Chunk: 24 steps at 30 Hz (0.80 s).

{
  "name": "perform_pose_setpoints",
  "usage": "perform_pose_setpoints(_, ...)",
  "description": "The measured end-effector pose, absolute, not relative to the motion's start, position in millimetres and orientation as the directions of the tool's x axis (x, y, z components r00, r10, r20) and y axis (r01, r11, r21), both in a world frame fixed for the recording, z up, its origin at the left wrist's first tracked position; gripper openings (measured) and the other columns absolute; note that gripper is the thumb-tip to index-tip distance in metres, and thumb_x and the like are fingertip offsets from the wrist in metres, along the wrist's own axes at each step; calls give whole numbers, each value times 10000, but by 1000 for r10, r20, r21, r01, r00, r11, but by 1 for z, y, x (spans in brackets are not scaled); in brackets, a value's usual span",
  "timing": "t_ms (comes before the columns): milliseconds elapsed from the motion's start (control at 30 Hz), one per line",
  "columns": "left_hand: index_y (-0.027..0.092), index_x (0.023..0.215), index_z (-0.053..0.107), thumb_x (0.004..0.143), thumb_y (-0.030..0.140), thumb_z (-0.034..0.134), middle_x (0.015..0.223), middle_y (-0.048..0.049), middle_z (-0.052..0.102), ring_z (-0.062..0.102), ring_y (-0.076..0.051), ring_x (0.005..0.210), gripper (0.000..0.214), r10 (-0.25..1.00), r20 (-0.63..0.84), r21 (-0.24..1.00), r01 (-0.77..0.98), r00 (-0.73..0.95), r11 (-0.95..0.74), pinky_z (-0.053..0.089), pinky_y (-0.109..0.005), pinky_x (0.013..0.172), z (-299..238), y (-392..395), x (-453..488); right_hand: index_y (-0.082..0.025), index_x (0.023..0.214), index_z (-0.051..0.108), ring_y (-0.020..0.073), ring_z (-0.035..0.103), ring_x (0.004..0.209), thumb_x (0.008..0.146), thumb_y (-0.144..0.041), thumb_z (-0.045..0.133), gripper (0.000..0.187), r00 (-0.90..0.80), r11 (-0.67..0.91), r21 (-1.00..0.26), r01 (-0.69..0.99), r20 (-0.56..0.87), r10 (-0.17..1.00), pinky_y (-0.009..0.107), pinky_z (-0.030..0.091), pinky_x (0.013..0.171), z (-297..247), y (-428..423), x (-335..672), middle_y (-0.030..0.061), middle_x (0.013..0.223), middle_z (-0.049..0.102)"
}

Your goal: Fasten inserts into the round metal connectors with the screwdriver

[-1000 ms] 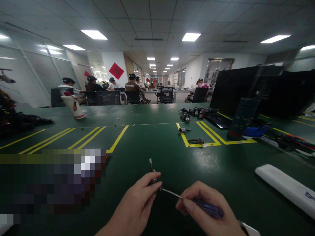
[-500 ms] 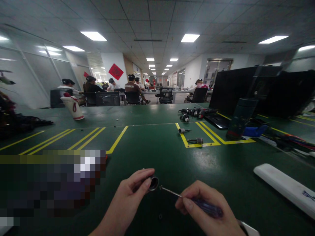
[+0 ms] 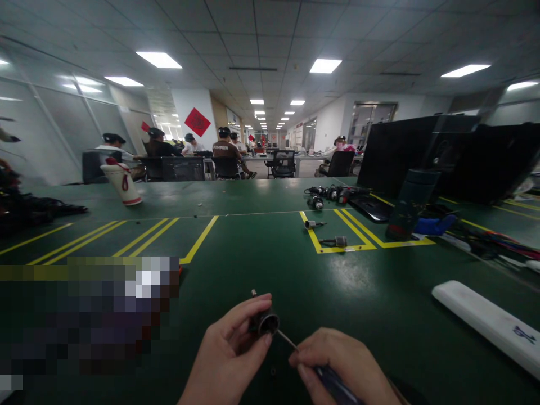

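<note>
Dark metal cylinder with a hollow mouth (image 3: 268, 323), gripped by the left hand (image 3: 230, 351), shank pointing away and leftward, mouth toward the right hand (image 3: 343, 363), whose fingers close around a dark purple-handled screwdriver (image 3: 333, 383), its shaft at the rim, contact unclear. A brown shirt (image 3: 226, 149) reads "PUMPKIN"; a long white case (image 3: 485, 320) bears an illegible mark.

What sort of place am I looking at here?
Likely an open-plan office doubling as a workshop: office chairs, ceiling light panels, and a green worktable marked with yellow tape.
</note>
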<state>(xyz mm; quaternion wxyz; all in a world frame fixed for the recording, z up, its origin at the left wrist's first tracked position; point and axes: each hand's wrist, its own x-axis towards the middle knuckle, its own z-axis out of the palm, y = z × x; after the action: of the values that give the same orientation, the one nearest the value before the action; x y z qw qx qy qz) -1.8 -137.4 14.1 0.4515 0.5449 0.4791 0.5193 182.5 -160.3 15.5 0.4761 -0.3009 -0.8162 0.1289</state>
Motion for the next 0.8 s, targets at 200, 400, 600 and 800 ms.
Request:
perform_pose_setpoints(200, 212, 803, 727, 596, 130, 649, 976, -45, 737, 682, -231, 923, 236, 990, 134, 985, 109, -31, -130, 577, -286, 773, 26, -141, 3, -179, 772, 589, 161, 658, 581, 728, -44, 484, 177, -435, 782, -469, 411, 652, 620, 221, 512, 543, 18, -161, 180, 61, 675, 714)
perform_pose_setpoints(400, 197, 762, 724, 608, 148, 647, 939, -50, 746, 692, -236, 891, 180, 993, 99, 987, 136, -64, -89, 578, -298, 764, 28, -141, 5, -165, 762, 600, 150, 607, 518, 785, -64, 456, 178, -505, 831, -411, 374, 662, 554, 226, 475, 501, 21, -164, 178, 63, 627, 693)
perform_pose_setpoints(600, 195, 735, 726, 588, 137, 651, 908, -59, 754, 693, -248, 885, 174, 994, 72, 992, 109, -86, -62, 566, -335, 791, 29, -141, 6, -144, 697, 605, 146, 584, 494, 870, -139, 407, 264, -551, 835, -390, 388, 628, 549, 232, 461, 497, 20, -163, 178, 65, 582, 672)
perform_pose_setpoints(800, 184, 718, 728, 579, 138, 642, 906, -70, 755, 696, -255, 874, 170, 995, 57, 993, 104, -85, -48, 570, -341, 771, 32, -141, 6, -150, 720, 609, 147, 579, 489, 927, -209, 359, 330, -535, 850, -391, 354, 661, 526, 237, 468, 508, 19, -163, 176, 56, 548, 662)
